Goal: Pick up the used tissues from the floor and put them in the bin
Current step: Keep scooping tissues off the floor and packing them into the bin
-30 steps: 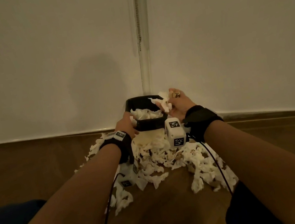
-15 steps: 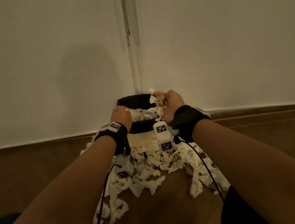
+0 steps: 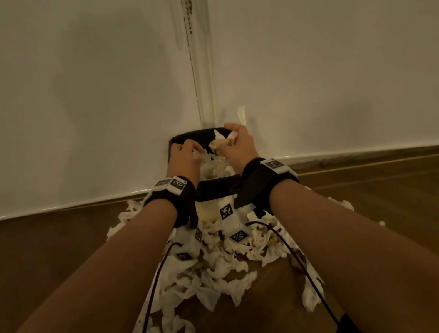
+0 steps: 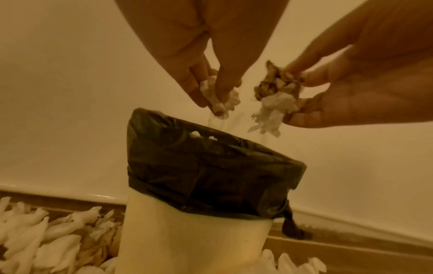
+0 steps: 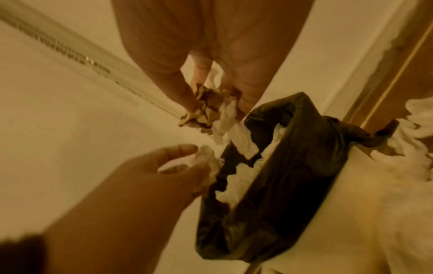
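Observation:
A cream bin point(image 3: 210, 210) point(image 4: 194, 233) lined with a black bag point(image 4: 211, 166) point(image 5: 281, 166) stands in the wall corner, with white tissues point(image 3: 214, 167) piled inside. My left hand point(image 3: 184, 155) point(image 4: 215, 89) hovers over the opening and pinches a small white tissue point(image 4: 219, 96) point(image 5: 206, 157). My right hand point(image 3: 234, 143) point(image 5: 218, 92) is beside it over the bin's right side, gripping a wad of brown-stained and white tissue point(image 4: 276, 92) point(image 5: 208, 113). Several crumpled tissues point(image 3: 216, 269) litter the floor in front of the bin.
White walls meet in a corner with a vertical strip point(image 3: 197, 53) right behind the bin. A wooden floor point(image 3: 40, 271) runs to a baseboard point(image 3: 387, 157). Wrist camera cables point(image 3: 150, 310) trail over the tissue pile. More tissues point(image 4: 35, 241) lie left of the bin.
Both hands have moved forward and up from the bin's near rim to over its opening, each still holding tissue. The view has shifted closer to the bin.

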Demonstrator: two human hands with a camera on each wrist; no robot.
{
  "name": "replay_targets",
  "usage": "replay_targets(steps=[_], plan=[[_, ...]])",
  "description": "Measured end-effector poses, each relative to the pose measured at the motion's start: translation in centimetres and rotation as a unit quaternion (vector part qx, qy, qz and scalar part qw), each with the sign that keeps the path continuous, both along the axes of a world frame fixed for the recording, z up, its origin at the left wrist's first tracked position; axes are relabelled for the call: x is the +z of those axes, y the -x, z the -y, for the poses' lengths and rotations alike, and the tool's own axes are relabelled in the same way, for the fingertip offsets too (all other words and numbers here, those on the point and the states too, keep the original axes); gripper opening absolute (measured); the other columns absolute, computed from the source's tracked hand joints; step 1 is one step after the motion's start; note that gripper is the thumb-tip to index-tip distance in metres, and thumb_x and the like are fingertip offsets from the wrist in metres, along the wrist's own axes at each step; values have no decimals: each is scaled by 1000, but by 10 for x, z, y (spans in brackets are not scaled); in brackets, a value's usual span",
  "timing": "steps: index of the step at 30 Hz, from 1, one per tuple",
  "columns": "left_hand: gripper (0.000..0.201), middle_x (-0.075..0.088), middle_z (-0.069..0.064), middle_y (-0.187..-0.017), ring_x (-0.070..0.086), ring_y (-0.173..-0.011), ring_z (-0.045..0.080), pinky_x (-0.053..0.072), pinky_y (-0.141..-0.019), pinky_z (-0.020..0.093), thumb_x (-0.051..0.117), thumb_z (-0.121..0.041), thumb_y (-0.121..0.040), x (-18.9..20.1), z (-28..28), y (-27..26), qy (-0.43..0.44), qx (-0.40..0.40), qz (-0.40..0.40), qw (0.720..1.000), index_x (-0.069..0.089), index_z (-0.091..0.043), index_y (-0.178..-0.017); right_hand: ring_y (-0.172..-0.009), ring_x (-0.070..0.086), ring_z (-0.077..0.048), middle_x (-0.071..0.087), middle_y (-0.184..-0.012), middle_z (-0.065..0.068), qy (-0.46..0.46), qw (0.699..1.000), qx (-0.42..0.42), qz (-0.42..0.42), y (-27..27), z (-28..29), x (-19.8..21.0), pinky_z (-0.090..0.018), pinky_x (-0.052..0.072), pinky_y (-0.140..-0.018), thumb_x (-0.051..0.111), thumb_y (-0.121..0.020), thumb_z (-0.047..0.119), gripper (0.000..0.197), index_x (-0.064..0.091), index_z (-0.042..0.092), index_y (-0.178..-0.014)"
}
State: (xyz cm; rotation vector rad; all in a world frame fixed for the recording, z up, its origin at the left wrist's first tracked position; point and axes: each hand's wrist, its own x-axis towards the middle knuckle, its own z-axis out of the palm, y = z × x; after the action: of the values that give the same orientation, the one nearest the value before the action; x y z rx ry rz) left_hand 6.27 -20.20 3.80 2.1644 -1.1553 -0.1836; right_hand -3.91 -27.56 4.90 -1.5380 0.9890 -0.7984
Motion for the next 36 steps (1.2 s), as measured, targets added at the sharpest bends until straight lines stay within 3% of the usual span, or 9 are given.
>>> replay_targets(steps=[3,6,9,13,18,20,24,29,36], plan=[[23,44,13,-119,53,-95,28,43,-80,31,49,-5,-88,-11,5,-3,-52,-21,21,998,56,-12,-109,-112,46,-30,25,-135,-14,45,995,-36,-79,-7,-2,-22,-30,40,-100,64,-82,16,64,31,16,-137],[24,46,12,-121,53,-102,27,45,-87,34,51,-8,-89,-16,7,-6,-113,-39,71,990,57,-11,-113,-109,50,-31,27,-134,-14,95,984,-38,-146,-10,-1,-37,-30,42,-95,59,-84,8,54,35,9,-133],[28,49,15,-121,53,-107,29,44,-91,35,52,-17,-92,-11,13,-9,-180,-61,103,976,61,-8,-116,-108,52,-30,43,-125,-14,198,931,62,-299,-15,4,-37,-30,41,-92,45,-94,11,27,58,4,-117],[31,57,12,-120,56,-107,27,46,-90,33,54,-28,-91,-9,22,-14,-249,-81,142,955,64,-12,-115,-108,51,-31,49,-118,-14,259,876,88,-396,-22,3,-41,-37,45,-89,41,-97,13,27,62,2,-110],[27,63,3,-107,57,-103,21,33,-93,33,50,-40,-92,-22,21,-18,-271,-67,248,928,65,-23,-108,-117,51,-32,52,-128,-17,188,866,108,-450,-30,7,-38,-40,45,-95,41,-97,9,31,52,0,-124],[26,61,1,-113,54,-109,20,28,-100,35,46,-36,-94,-28,21,-16,-314,-71,245,914,59,-23,-114,-128,42,-33,46,-137,-17,191,826,158,-506,-33,5,-40,-43,39,-101,40,-97,15,38,45,6,-134],[23,61,3,-111,56,-102,22,28,-99,36,39,-23,-95,-35,10,-11,-251,-73,241,934,54,-21,-113,-143,8,-37,24,-154,-6,208,751,206,-592,-32,-5,-41,-62,-2,-110,37,-95,24,54,26,24,-147],[29,53,4,-120,50,-111,23,32,-93,39,39,-21,-94,-32,-24,-7,-88,-33,215,972,50,-23,-121,-141,18,-32,37,-146,-4,236,755,169,-588,-18,-19,-25,-65,-11,-107,37,-93,23,43,46,22,-135],[28,51,5,-118,48,-112,26,32,-95,43,37,-19,-94,-35,-90,-5,-59,28,164,984,52,-24,-118,-123,36,-31,46,-127,-10,390,805,60,-443,-2,-55,-9,-51,22,-108,38,-95,26,31,60,16,-115]])
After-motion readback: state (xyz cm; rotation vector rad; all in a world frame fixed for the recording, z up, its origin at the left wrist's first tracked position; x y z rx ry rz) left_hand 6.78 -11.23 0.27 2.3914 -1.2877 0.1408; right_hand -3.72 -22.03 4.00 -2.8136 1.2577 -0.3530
